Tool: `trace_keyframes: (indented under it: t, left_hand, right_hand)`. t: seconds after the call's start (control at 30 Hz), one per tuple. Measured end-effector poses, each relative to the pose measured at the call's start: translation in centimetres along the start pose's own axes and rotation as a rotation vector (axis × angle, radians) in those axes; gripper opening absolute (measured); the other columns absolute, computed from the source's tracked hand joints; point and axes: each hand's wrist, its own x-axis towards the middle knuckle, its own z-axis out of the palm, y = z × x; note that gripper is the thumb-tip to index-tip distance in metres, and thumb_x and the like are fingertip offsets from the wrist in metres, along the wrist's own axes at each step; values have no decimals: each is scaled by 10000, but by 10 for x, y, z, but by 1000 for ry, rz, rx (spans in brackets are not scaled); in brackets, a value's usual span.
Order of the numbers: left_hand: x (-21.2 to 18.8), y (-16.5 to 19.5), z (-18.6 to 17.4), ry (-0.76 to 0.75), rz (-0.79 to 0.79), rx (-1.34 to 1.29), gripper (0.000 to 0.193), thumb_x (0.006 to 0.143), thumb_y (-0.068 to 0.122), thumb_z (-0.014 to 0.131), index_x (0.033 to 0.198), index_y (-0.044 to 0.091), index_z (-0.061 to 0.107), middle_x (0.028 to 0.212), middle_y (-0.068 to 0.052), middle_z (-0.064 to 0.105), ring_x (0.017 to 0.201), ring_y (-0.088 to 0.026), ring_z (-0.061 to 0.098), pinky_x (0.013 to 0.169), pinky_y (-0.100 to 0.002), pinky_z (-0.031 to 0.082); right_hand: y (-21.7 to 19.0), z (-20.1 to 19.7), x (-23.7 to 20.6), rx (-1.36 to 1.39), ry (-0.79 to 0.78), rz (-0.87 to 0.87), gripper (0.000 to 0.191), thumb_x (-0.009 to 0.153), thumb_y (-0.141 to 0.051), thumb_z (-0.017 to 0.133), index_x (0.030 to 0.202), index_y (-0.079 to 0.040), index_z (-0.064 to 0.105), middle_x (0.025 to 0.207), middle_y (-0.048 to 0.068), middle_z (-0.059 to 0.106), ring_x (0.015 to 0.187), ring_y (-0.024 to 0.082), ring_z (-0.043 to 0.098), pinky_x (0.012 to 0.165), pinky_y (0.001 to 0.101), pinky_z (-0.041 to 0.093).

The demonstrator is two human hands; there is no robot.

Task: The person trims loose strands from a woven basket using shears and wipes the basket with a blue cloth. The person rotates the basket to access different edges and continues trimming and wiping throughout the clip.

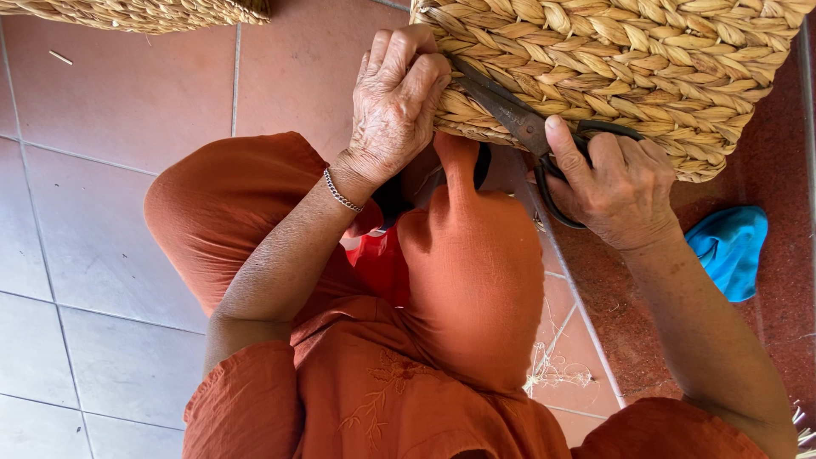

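A large woven basket [646, 59] of thick tan plaited fibre fills the upper right and rests against my knee. My left hand [395, 106] grips its lower edge, fingers curled over the weave. My right hand [616, 187] holds dark metal scissors [514, 115] by the handles, thumb on top. The blades lie flat against the basket wall, pointing toward my left hand. A thin silver bracelet sits on my left wrist.
I sit on a tiled floor [110, 255] in orange clothing [459, 272]. Another woven basket [136, 13] shows at the top left. A blue cloth object [731, 246] lies at the right. Loose fibre scraps [552, 365] lie by my leg.
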Motion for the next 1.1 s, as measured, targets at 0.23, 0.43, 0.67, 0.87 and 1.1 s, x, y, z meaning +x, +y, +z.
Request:
trace_keyframes:
  t: [0.23, 0.43, 0.67, 0.87, 1.1]
  left_hand:
    - [-12, -16, 12, 37, -77, -80, 143, 1036, 6, 720, 1072, 82, 604, 1231, -49, 551, 1107, -189, 628, 901, -303, 593]
    - [-34, -82, 7, 183, -561, -292, 188, 969, -19, 625, 1071, 128, 567, 1006, -2, 664, 871, -69, 711, 832, -288, 635]
    - [-56, -110, 2, 140, -786, -738, 295, 1017, 187, 617, 1281, 61, 648, 1229, -126, 691, 1106, -219, 666, 981, -411, 627]
    - [-39, -64, 20, -201, -836, -823, 788, 991, 575, 653, 1536, 44, 447, 1487, -207, 562, 1443, -301, 514, 1215, -479, 427]
    - [-38, -46, 14, -301, -744, -822, 942, 960, 549, 713, 1620, 40, 274, 1540, -250, 510, 1487, -349, 471, 1183, -488, 470]
  right_hand:
    - [13, 17, -14, -44, -80, -65, 735, 975, -386, 812, 1586, -85, 535, 667, -24, 385, 527, 108, 479, 480, 301, 451]
    - [26, 11, -41, 245, 56, 234, 690, 1047, -451, 775, 1581, -88, 529, 800, -1, 594, 651, 102, 592, 565, 263, 516]
    - [3, -26, -51, 239, -105, 365, 771, 859, -372, 956, 1516, -153, 616, 760, 38, 575, 655, 182, 573, 592, 341, 471]
    - [-15, -40, -25, 310, -173, 378, 751, 856, -188, 947, 1546, -171, 649, 770, 45, 583, 662, 184, 588, 616, 350, 490]
    - [-18, -67, -1, 491, -235, 403, 643, 841, -128, 914, 1436, -122, 670, 783, 75, 648, 614, 174, 599, 585, 361, 504]
